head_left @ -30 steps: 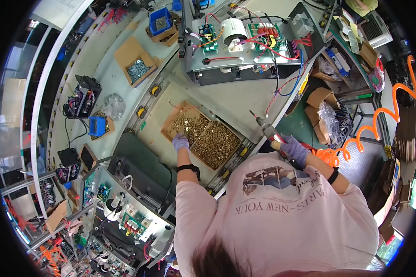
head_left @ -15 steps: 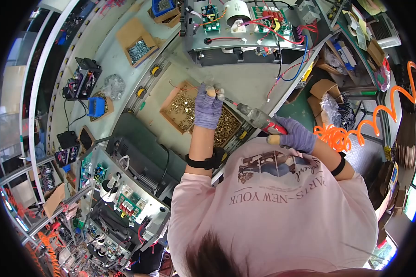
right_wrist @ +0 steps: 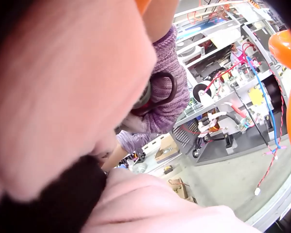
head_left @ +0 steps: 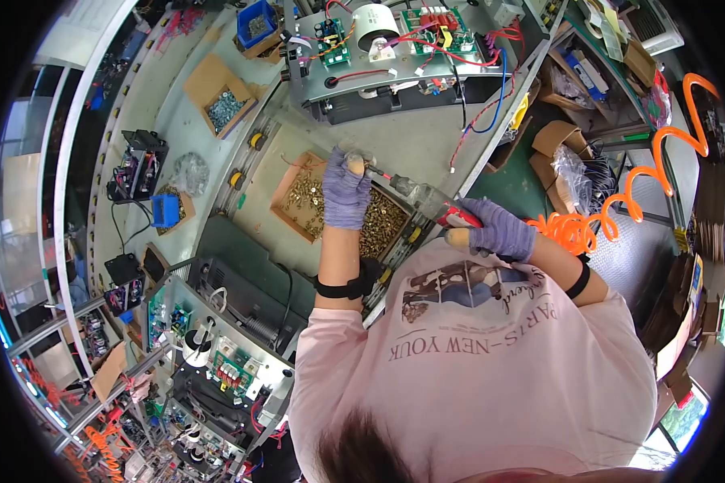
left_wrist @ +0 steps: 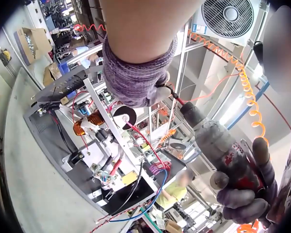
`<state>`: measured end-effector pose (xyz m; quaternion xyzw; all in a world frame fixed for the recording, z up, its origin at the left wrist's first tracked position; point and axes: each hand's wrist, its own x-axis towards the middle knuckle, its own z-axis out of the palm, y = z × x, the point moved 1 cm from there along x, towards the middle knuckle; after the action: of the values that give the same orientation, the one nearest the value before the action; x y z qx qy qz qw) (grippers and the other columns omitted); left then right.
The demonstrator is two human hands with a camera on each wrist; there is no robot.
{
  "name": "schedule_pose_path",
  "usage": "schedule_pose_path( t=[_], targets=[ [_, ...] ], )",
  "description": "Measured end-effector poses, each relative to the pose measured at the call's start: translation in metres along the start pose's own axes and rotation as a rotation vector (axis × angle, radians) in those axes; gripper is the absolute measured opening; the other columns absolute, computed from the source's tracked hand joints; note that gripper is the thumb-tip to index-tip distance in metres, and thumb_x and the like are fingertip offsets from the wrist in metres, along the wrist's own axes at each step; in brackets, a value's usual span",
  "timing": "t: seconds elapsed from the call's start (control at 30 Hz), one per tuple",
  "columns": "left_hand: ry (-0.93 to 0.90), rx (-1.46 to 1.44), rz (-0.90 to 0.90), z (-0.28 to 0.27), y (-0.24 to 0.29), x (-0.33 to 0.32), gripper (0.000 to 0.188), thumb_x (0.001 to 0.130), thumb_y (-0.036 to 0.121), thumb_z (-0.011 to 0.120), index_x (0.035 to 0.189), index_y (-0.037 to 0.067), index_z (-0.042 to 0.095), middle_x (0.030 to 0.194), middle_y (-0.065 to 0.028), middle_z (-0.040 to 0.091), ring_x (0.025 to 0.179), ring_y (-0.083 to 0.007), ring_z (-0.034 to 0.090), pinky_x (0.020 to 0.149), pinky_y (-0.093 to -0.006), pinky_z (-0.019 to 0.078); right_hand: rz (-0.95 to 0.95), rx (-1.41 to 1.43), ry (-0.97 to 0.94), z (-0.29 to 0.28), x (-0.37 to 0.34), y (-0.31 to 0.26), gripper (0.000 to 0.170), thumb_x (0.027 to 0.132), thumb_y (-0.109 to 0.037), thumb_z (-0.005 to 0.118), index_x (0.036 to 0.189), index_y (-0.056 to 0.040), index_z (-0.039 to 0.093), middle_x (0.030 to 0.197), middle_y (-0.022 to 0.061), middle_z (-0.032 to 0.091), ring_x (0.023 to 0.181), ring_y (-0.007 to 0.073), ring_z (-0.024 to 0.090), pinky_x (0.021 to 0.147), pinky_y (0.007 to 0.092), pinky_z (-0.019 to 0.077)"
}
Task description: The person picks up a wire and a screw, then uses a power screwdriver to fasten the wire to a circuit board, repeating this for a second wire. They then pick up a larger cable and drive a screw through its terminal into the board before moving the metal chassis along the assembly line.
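Note:
In the head view, my right hand [head_left: 499, 229], in a purple knit glove, grips a red-and-grey power screwdriver [head_left: 423, 197]. My left hand [head_left: 346, 189], gloved alike, has its fingers curled at the tip of the driver bit [left_wrist: 173, 93]. I cannot tell whether a small screw is between those fingertips. Both hands are above a cardboard box [head_left: 275, 208] divided in two, which holds brass-coloured fasteners [head_left: 387, 221]. In the right wrist view, blurred skin hides much of the tool, with the purple glove [right_wrist: 169, 97] behind it.
An open electronics chassis [head_left: 338, 109] with boards and loose wires stands at the bench's far side. A carton of silvery screws [head_left: 224, 111] and a blue bin [head_left: 165, 211] sit leftward. An orange coiled hose [head_left: 644, 193] hangs at right. A second chassis stands lower left.
The left hand has risen from the brass fasteners and moved right to the bit. The right hand has brought the screwdriver left toward it. The head view has shifted slightly.

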<state>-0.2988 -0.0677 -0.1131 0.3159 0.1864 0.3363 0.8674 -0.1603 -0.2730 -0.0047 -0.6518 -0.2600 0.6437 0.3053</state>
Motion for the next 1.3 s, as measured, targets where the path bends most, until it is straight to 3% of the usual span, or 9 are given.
schedule_pose_path(
  t=[0.33, 0.6, 0.73, 0.77, 0.8, 0.87, 0.97, 1.1, 1.3],
  targets=[
    [-0.09, 0.185, 0.124, 0.012, 0.008, 0.007, 0.044, 0.071, 0.006, 0.07, 0.111, 0.007, 0.05, 0.094, -0.0077, 0.06, 0.082, -0.0188, 0.059, 0.074, -0.028, 0.0513, -0.024, 0.203, -0.029, 0.001, 0.007, 0.012, 0.06, 0.071, -0.039, 0.068, 0.116, -0.0032, 0.049, 0.07, 0.001, 0.049, 0.052, 0.0061, 0.047, 0.044, 0.0204, 0.0382],
    [0.032, -0.125, -0.214, 0.026, -0.005, 0.022, 0.043, 0.072, 0.001, 0.067, 0.111, 0.009, 0.051, 0.099, -0.0071, 0.059, 0.092, -0.0194, 0.057, 0.078, -0.0272, 0.0524, -0.143, 0.288, 0.024, -0.006, 0.011, 0.018, 0.063, 0.072, -0.042, 0.066, 0.119, -0.0053, 0.048, 0.07, 0.001, 0.05, 0.054, 0.0052, 0.048, 0.046, 0.0201, 0.0393],
    [0.061, -0.1, -0.334, 0.042, -0.003, 0.054, 0.035, 0.076, 0.011, 0.065, 0.108, 0.005, 0.052, 0.099, -0.0122, 0.058, 0.076, -0.0209, 0.062, 0.068, -0.0269, 0.0554, -0.125, 0.238, 0.122, -0.018, 0.015, 0.015, 0.06, 0.071, -0.043, 0.066, 0.114, -0.0042, 0.05, 0.068, 0.0006, 0.05, 0.051, 0.0057, 0.048, 0.044, 0.0202, 0.0395],
    [0.177, 0.093, -0.209, 0.041, -0.008, 0.074, 0.035, 0.077, 0.019, 0.065, 0.104, 0.001, 0.053, 0.096, -0.014, 0.06, 0.062, -0.0179, 0.062, 0.052, -0.0226, 0.0529, -0.128, 0.232, 0.155, -0.02, 0.017, 0.017, 0.058, 0.071, -0.044, 0.066, 0.111, -0.0037, 0.051, 0.067, 0.0006, 0.05, 0.05, 0.0058, 0.048, 0.043, 0.0201, 0.0392],
    [0.178, 0.096, -0.21, 0.041, -0.013, 0.092, 0.035, 0.077, 0.019, 0.065, 0.104, 0.001, 0.053, 0.096, -0.014, 0.06, 0.062, -0.0179, 0.062, 0.052, -0.0226, 0.0529, -0.129, 0.235, 0.154, -0.022, 0.019, 0.017, 0.058, 0.071, -0.044, 0.066, 0.111, -0.0037, 0.051, 0.067, 0.0006, 0.05, 0.05, 0.0058, 0.048, 0.043, 0.0201, 0.0392],
    [0.345, 0.697, -0.038, 0.05, -0.013, 0.124, 0.03, 0.079, 0.024, 0.063, 0.093, -0.002, 0.057, 0.072, -0.0092, 0.062, 0.052, -0.0126, 0.058, 0.043, -0.0219, 0.0479, -0.117, 0.308, 0.232, -0.026, 0.022, 0.017, 0.054, 0.071, -0.044, 0.066, 0.104, -0.0033, 0.052, 0.065, 0.0003, 0.05, 0.047, 0.006, 0.048, 0.041, 0.02, 0.0391],
    [0.424, 0.93, -0.079, 0.061, -0.019, 0.172, 0.025, 0.078, 0.022, 0.065, 0.079, -0.002, 0.06, 0.063, -0.0067, 0.06, 0.045, -0.0112, 0.055, 0.036, -0.0205, 0.0408, -0.104, 0.389, 0.251, -0.028, 0.022, 0.018, 0.053, 0.071, -0.044, 0.066, 0.101, -0.0035, 0.052, 0.064, 0.0001, 0.05, 0.047, 0.006, 0.047, 0.039, 0.0203, 0.0394],
    [0.496, 0.603, -0.316, 0.086, -0.007, 0.186, 0.021, 0.077, 0.015, 0.066, 0.082, -0.004, 0.058, 0.065, -0.0114, 0.06, 0.042, -0.0121, 0.052, 0.033, -0.0192, 0.036, -0.13, 0.382, 0.266, -0.03, 0.018, 0.018, 0.054, 0.071, -0.045, 0.066, 0.102, -0.0031, 0.052, 0.063, 0.0002, 0.049, 0.046, 0.006, 0.047, 0.038, 0.0201, 0.0388],
    [0.331, 0.389, -0.209, 0.046, -0.025, 0.19, 0.015, 0.078, 0.008, 0.062, 0.089, -0.001, 0.056, 0.065, -0.0091, 0.06, 0.04, -0.0093, 0.047, 0.033, -0.0193, 0.0336, -0.112, 0.406, 0.228, -0.038, 0.03, 0.021, 0.055, 0.071, -0.048, 0.065, 0.101, -0.0029, 0.054, 0.062, 0.0002, 0.049, 0.048, 0.0064, 0.047, 0.039, 0.0216, 0.0383]
  ],
)
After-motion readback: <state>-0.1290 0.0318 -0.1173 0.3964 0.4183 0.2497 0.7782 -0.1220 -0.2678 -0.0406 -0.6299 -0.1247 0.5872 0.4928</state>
